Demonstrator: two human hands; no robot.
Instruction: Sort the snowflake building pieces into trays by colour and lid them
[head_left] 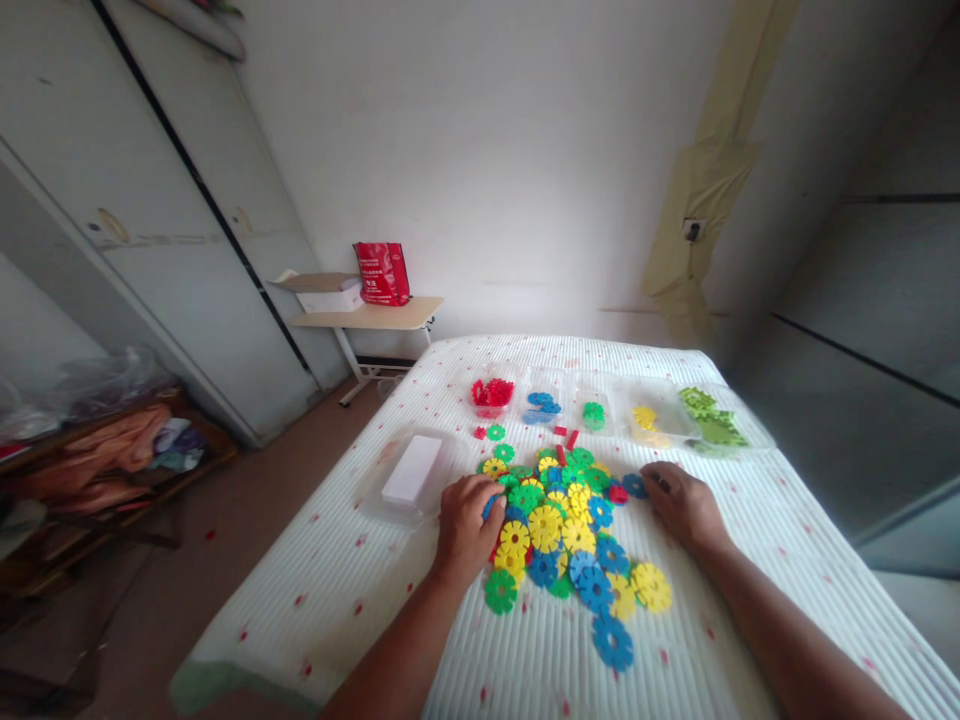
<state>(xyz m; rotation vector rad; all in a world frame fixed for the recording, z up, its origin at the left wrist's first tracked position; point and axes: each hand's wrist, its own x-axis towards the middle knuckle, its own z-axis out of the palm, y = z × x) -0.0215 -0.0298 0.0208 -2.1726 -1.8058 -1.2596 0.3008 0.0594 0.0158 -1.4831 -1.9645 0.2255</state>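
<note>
A heap of flat plastic snowflake discs (pixel 570 535) in yellow, blue, green and red lies on a white dotted bedsheet (pixel 360 590). My left hand (pixel 466 525) rests on the heap's left edge, fingers curled over a blue disc. My right hand (pixel 681 503) lies at the heap's right edge, fingers bent down, fingertips touching a blue disc (pixel 634 486). Behind the heap stand clear trays sorted by colour: red discs (pixel 492 393), blue discs (pixel 542 404), green discs (pixel 593 413), yellow discs (pixel 645 417) and light green pieces (pixel 711 417).
A clear box with a white lid (pixel 411 470) lies left of the heap. Beyond the bed a small side table (pixel 375 317) carries a red bag (pixel 382 272) and a box. A low shelf with cloth (pixel 112 455) stands at the left.
</note>
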